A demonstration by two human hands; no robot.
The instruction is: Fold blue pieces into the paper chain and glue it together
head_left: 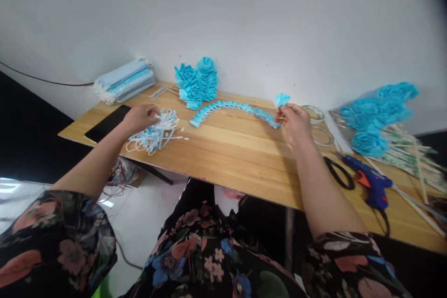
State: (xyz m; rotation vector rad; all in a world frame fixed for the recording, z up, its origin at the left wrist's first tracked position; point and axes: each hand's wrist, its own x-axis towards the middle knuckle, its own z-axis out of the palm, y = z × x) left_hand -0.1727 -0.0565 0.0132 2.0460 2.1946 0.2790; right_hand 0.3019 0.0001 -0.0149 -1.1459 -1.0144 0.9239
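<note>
My right hand pinches a small folded light-blue petal just above the table. Below it lies the right end of a curved row of overlapping folded blue pieces, arched across the table. On the other side, my left hand is closed with curled fingers over a tangled pile of white ear loops and blue-white scraps. Whatever it may hold is hidden. Several tiny white bits lie beside the pile.
A stack of blue face masks and a black phone are at left. Blue fabric-like roses rest by the wall, with more roses at right. Tape rolls, black-handled scissors and a blue glue gun lie at right.
</note>
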